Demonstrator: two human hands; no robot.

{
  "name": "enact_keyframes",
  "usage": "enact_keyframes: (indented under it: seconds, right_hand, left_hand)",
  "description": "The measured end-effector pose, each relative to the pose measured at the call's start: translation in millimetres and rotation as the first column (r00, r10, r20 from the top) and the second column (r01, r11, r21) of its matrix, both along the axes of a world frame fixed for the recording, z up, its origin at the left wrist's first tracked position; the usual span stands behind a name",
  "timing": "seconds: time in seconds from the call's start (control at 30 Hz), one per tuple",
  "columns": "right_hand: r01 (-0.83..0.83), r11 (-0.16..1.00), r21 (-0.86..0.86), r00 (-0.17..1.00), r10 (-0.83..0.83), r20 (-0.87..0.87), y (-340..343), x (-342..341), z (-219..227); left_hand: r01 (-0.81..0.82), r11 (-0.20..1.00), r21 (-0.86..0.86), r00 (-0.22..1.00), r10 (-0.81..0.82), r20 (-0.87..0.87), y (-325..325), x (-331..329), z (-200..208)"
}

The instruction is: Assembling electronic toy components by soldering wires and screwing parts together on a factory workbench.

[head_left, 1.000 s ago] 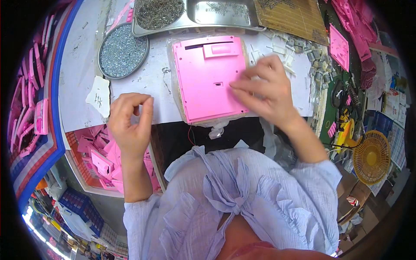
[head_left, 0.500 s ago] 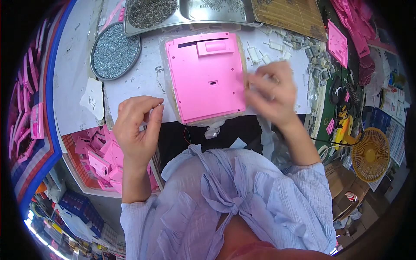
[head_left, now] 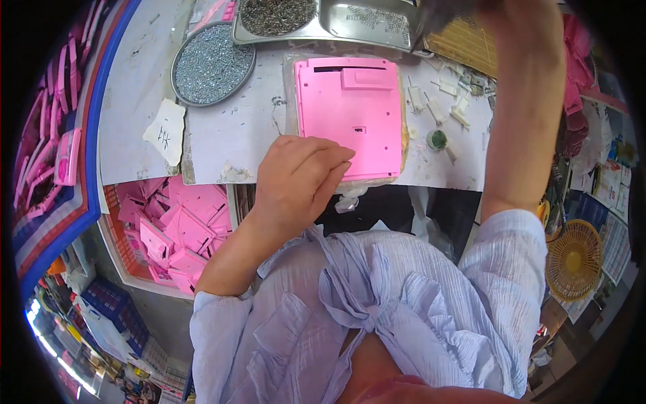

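Observation:
A flat pink plastic housing (head_left: 343,118) lies on a padded, plastic-wrapped base in front of me. It has a slot along its far edge, a raised block and several screw holes. My left hand (head_left: 299,176) hovers at its lower left corner, thumb and fingers pinched together; anything between the fingertips is too small to make out. My right hand (head_left: 518,15) is stretched to the far right, blurred and partly cut off by the picture's edge. Beside it is a dark, smeared object (head_left: 441,17) whose kind I cannot tell.
A round dish of small silvery screws (head_left: 214,64) and a metal tray (head_left: 323,34) of small parts stand at the back. White parts (head_left: 437,111) and a small green-topped piece (head_left: 437,140) lie right. A crate (head_left: 138,276) of pink pieces stands lower left.
My right hand has left the housing's right edge and reached far to the upper right. My left hand has moved right, over the housing's corner. The small green-topped piece now shows on the table.

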State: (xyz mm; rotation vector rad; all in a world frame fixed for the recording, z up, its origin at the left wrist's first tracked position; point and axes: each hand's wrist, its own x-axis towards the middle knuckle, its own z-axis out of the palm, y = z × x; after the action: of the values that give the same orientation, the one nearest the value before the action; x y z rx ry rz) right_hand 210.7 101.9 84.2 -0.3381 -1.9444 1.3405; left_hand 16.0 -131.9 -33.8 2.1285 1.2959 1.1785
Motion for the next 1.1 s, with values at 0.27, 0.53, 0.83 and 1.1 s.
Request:
enact_keyframes:
  seconds: [0.27,0.53,0.83,1.1]
  right_hand:
    - [-0.026,0.924,-0.381,0.930,-0.118,-0.348,-155.7,-1.1,-29.9]
    - [0.049,0.888,-0.456,0.918,-0.220,-0.330,-165.9,-16.8,-35.6]
    - [0.057,0.934,-0.353,0.908,-0.196,-0.371,-142.8,-7.7,-49.4]
    - [0.070,0.935,-0.347,0.909,-0.203,-0.363,-162.7,24.5,-54.7]
  left_hand:
    - [0.071,0.997,-0.035,0.996,-0.069,0.056,6.1,3.5,-6.8]
    - [0.026,1.000,0.005,0.999,-0.026,0.034,8.3,5.0,-7.5]
    - [-0.456,0.882,0.116,0.764,0.455,-0.458,88.1,-109.9,-21.7]
    - [-0.479,0.867,0.138,0.736,0.483,-0.474,103.7,-138.1,-43.8]
